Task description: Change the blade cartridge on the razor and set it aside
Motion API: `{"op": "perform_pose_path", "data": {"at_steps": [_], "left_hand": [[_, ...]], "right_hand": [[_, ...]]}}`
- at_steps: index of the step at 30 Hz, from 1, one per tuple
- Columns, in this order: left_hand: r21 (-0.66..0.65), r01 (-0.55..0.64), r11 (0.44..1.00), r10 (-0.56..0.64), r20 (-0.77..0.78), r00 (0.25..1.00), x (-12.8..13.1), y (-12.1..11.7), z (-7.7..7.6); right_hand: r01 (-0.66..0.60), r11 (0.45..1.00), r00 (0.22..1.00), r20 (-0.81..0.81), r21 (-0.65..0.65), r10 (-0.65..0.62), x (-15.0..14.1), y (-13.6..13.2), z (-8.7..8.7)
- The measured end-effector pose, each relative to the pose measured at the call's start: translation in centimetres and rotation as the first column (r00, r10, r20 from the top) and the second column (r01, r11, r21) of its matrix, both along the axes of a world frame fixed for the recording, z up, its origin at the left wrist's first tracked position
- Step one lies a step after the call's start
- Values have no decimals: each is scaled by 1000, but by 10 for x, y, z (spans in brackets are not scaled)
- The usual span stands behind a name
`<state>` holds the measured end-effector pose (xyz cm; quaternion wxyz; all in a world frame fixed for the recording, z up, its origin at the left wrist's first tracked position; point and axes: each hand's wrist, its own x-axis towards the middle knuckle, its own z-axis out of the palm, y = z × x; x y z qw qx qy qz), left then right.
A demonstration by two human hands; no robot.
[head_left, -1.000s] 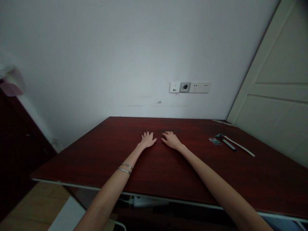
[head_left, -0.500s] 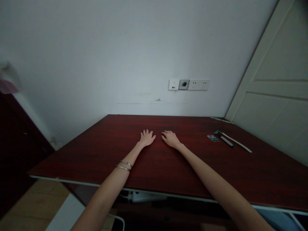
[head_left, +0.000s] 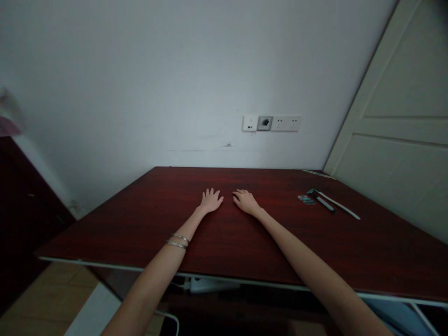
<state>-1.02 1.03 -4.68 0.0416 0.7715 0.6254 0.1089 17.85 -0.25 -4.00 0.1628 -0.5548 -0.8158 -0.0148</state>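
Observation:
Both arms reach across the dark red wooden desk [head_left: 224,247]. My left hand [head_left: 211,200] lies palm down on the desktop with its fingers spread, and two silver bracelets circle that forearm. A short gap to the right, my right hand [head_left: 245,201] also rests palm down, fingers stretched out and a little apart. Neither hand holds anything. Farther right on the desk lie a small clear packet with blue-green parts [head_left: 306,199], a grey and black pen-like tool [head_left: 325,204] and a long thin white strip [head_left: 339,205] with a dark teal end.
Behind the desk stands a white wall with a row of sockets [head_left: 271,123]. A pale panelled door [head_left: 395,126] borders the right side. Another thin strip [head_left: 319,174] lies at the back right corner. Under the front edge are a white box [head_left: 213,285] and a cable [head_left: 171,317].
The view has shifted slightly, so everything sits a little farther left. Both hands keep their place on the desk.

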Motion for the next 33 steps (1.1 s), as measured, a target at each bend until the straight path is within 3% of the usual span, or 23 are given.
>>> {"op": "perform_pose_path", "data": {"at_steps": [6, 11, 14, 18, 22, 25, 29, 33], "left_hand": [[8, 8, 1000, -8, -5, 1000, -1, -3, 2], [1, 0, 1000, 0, -9, 1000, 0, -6, 5], [45, 1, 999, -2, 21, 1000, 1, -4, 12], [193, 33, 981, -65, 162, 985, 12, 6, 32], [205, 40, 978, -102, 303, 947, 47, 22, 55], [234, 173, 957, -245, 327, 913, 85, 30, 66], [226, 380, 897, -435, 300, 849, 141, 32, 69], [186, 503, 844, -536, 250, 807, 192, 26, 65]], "right_hand": [[-1, 1000, 1000, -20, -15, 1, 1, 2, -2], [-85, 996, 995, -44, -14, 85, 13, 7, 4], [-118, 991, 988, -92, 58, 123, 38, 13, 19], [-86, 983, 982, -155, 163, 111, 95, 19, 50], [100, 980, 974, -219, 173, -61, 166, 18, 76], [225, 966, 952, -241, 127, -190, 217, 11, 81], [325, 941, 931, -208, 100, -299, 269, -3, 71], [382, 923, 916, -150, 42, -372, 295, -16, 54]]}}
